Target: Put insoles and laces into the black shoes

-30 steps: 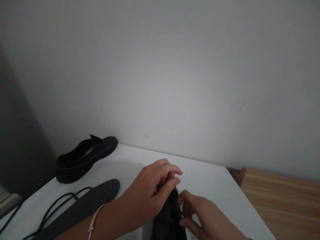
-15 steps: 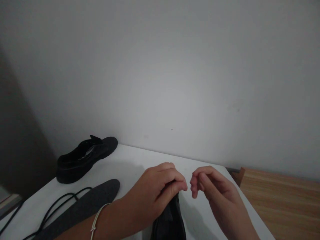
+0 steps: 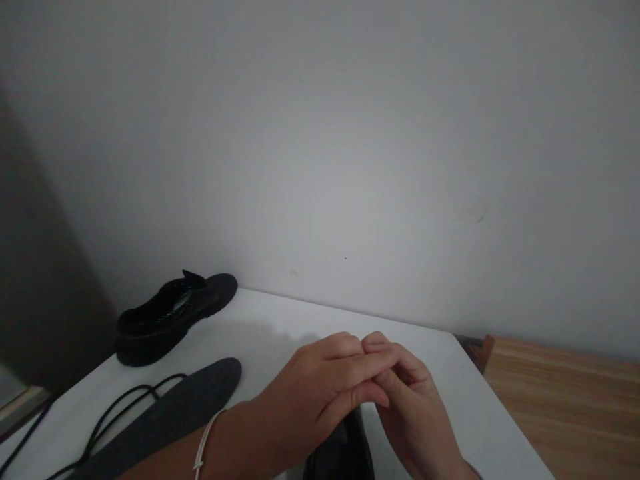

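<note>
A black shoe (image 3: 344, 450) stands on the white table at the bottom of the view, partly covered by my hands. My left hand (image 3: 325, 387), with a pale cord round its wrist, is bent over the top of the shoe, thumb and fingers closed. From the right, my right hand (image 3: 413, 400) meets it, its curled fingers touching the left fingertips. Whatever lies between the fingers of the two hands is hidden. To the left of my forearm is a dark grey insole (image 3: 200, 393), lying flat.
A second black shoe (image 3: 160, 320) sits at the table's back left, near the wall. Black cord (image 3: 107, 413) loops beside the insole. The white table (image 3: 280, 320) meets a pale wall (image 3: 345, 167) behind. A wooden surface (image 3: 565, 400) lies beyond its right edge.
My right hand has moved left and now touches my left hand's fingers; before, a gap lay between them. The left fingers have stretched a little to the right.
</note>
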